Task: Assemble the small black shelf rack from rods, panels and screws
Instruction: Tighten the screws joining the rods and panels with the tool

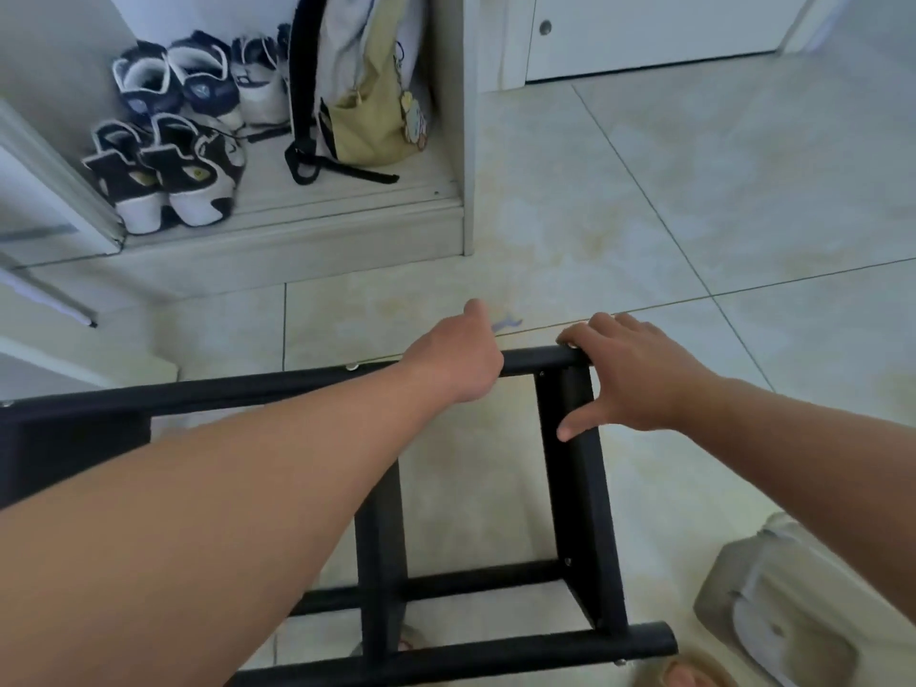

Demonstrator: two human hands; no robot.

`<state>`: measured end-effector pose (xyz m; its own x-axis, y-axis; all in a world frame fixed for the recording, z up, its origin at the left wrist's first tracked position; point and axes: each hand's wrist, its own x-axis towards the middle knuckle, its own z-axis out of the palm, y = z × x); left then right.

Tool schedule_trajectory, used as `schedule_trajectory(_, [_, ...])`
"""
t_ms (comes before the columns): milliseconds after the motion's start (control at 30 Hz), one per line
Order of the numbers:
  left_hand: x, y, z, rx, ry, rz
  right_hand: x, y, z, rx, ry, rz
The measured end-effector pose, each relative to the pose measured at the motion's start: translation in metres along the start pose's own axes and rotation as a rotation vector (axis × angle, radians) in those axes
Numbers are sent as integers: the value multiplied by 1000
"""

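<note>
Rack (577, 488) sits with its long axis running left to right; left hand (456, 354) grips the far rod (223, 391), right hand (634, 374) clasps its right corner, thumb spread.

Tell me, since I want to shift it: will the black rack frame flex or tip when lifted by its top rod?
Probably stiff: the black rack frame is rods and uprights screwed together. Likely light, being mostly open bars. It may swing, since the left hand and right hand hold one end.
</note>
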<state>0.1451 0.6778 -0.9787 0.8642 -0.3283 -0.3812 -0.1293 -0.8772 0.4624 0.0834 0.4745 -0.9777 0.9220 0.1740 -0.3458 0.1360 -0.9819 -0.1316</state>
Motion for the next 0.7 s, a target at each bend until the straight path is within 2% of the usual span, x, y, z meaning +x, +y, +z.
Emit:
schedule_trajectory(167, [-84, 40, -15, 41, -42, 59, -84, -24, -23, 40, 87, 107])
schedule_trajectory(267, [-139, 49, -3, 63, -31, 25, -139, -49, -19, 90, 93, 128])
schedule_trajectory(400, [-202, 42, 24, 139, -52, -14, -202, -86, 4, 168, 133, 158])
schedule_trajectory(533, [-258, 27, 52, 61, -7, -87, -251, -120, 39, 190, 167, 166])
schedule_trajectory(700, [-299, 17, 86, 113, 28, -33, -295, -141, 71, 163, 155, 205])
